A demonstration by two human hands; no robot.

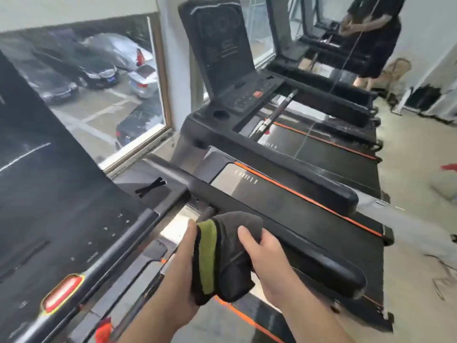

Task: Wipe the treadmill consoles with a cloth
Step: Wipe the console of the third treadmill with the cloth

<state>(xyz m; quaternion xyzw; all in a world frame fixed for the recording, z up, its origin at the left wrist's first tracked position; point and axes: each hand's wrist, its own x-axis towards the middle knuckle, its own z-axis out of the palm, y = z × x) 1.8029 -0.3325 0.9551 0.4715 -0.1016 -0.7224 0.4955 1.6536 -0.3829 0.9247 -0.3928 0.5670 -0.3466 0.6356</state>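
Hands grip the bunched cloth point(228, 258), left hand point(181, 266) at 9 o'clock, right hand point(268, 264) at 3; its length runs 12-to-6.

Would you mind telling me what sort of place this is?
Probably a gym or fitness room: two treadmills stand side by side, showing the near console, the far console and an orange-edged running belt. The window overlooks parked cars.

Dial centre: the cloth point(230, 256) I hold.
9 o'clock: near console point(61, 206), a sloped panel walling that side.
1–4 o'clock: padded handrail point(333, 271), just beside the cloth, bars my way.
11 o'clock: narrow gap between console and handrail, passable.
2 o'clock, past handrail: belt point(284, 201), open above.
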